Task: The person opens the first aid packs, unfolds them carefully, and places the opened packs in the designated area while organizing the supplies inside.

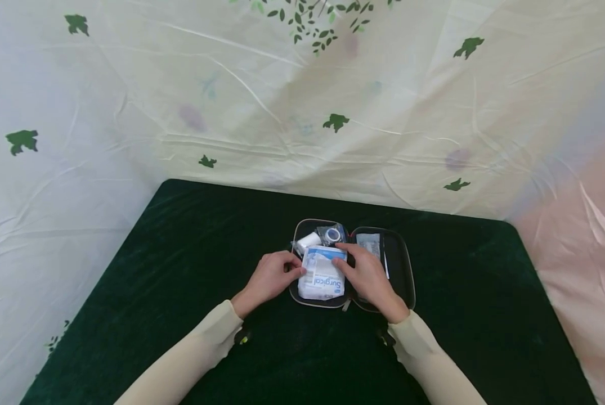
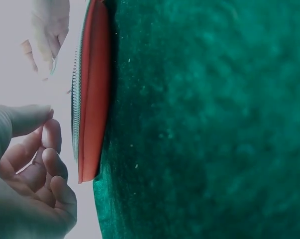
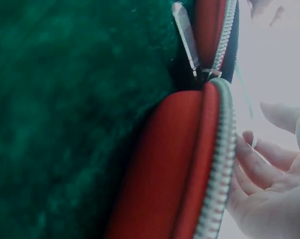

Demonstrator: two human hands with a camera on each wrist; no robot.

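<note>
A white and blue packet (image 1: 323,275) printed "Surgical" lies over the left half of an unzipped first-aid case (image 1: 318,305). With thumb and forefinger together, my left hand (image 1: 272,275) pinches the packet's left edge. My right hand (image 1: 368,275) holds its upper right side, the thumb on the printed face and the forefinger near the top edge. In the left wrist view, the left thumb and fingertip (image 2: 51,130) meet beside the red case wall (image 2: 95,94). The right wrist view shows the right hand (image 3: 274,174) beside the zipper; glare washes out the packet there.
Above the packet, a white roll (image 1: 308,242) and a clear-wrapped tape roll (image 1: 332,234) sit in the case. A clear sachet (image 1: 369,243) is in the right half. The zipper pull (image 1: 346,305) hangs at the front. Dark green cloth (image 1: 206,225) covers the table.
</note>
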